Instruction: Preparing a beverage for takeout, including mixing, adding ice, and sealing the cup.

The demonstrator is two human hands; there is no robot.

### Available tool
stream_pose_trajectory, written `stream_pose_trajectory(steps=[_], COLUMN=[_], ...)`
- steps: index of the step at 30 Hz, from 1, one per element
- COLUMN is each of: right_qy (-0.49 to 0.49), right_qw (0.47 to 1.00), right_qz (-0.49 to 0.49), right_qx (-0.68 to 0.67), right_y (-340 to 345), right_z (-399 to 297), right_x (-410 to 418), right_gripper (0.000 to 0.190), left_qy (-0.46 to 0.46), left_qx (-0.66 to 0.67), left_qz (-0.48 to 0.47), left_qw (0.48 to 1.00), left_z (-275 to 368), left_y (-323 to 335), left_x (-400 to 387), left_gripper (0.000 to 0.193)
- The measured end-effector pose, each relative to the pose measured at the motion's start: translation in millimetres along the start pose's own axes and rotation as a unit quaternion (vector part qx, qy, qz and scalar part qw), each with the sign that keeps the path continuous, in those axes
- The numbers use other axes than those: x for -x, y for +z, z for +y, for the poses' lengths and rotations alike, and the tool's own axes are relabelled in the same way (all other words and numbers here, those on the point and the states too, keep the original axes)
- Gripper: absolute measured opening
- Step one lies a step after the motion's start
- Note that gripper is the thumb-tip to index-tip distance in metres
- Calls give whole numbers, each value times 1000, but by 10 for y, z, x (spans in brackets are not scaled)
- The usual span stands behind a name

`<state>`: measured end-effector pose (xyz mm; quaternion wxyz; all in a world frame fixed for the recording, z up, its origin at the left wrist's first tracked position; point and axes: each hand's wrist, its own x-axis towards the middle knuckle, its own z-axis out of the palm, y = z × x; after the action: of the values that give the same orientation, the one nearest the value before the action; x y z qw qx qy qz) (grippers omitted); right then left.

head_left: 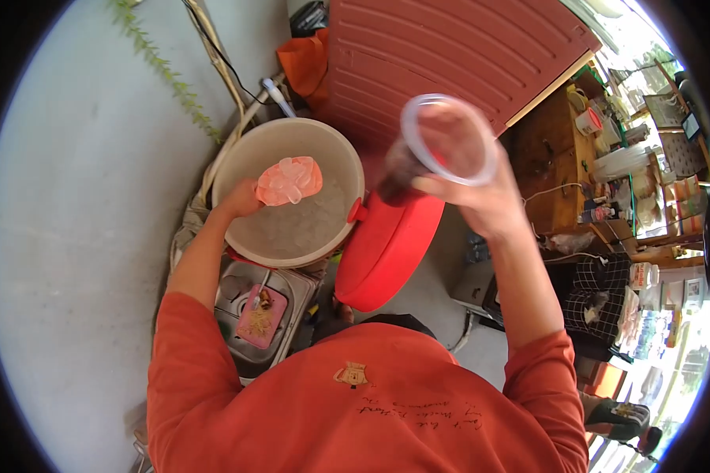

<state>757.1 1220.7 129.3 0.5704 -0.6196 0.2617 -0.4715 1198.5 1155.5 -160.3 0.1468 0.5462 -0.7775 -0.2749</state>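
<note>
My left hand (241, 198) grips a pink plastic scoop (266, 188) heaped with ice pieces (290, 177), held over a large round ice bucket (355, 156). Loose ice (316, 222) covers the bottom of the bucket. Up on the right, my right hand (479, 198) is closed around a clear plastic cup (458, 139), tilted and blurred, with dark contents low in it. Below that cup a red round lid (390, 251) leans on edge against the bucket's right side.
A steel sink (299, 316) with a pink tray (264, 331) lies below the bucket. Pipes and a grey wall (94, 207) are at the left. A ribbed red panel (432, 47) stands ahead; wooden cabinets (559, 154) and a crowded counter run along the right, with another person (618, 417) at lower right.
</note>
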Motion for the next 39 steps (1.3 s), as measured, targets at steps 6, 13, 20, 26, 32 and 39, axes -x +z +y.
stream_pose_trajectory(steps=[6, 13, 20, 26, 32, 39], right_qy=[103, 163, 92, 138, 98, 100], right_qw=[992, 951, 951, 953, 955, 981], right_qz=[-60, -130, -147, -145, -106, -100], right_qx=[47, 229, 254, 226, 260, 131], right_y=[312, 720, 1034, 1022, 1037, 1015], right_z=[833, 1392, 1994, 2149, 1987, 1811], right_x=[-450, -863, -1078, -1129, -1119, -1123], right_gripper=[83, 90, 87, 90, 92, 83], left_qy=[-15, -62, -73, -116, -121, -76], left_qx=[-93, -172, -296, -336, -435, -502], left_qz=[36, -25, -71, -70, -41, -3], left_qw=[995, 983, 950, 932, 891, 861], left_z=[962, 1680, 1528, 1633, 2006, 2361], left_y=[-1408, -2181, -2083, -2180, -2350, -2483], left_x=[482, 758, 683, 533, 460, 311], left_gripper=[25, 21, 13, 11, 11, 17])
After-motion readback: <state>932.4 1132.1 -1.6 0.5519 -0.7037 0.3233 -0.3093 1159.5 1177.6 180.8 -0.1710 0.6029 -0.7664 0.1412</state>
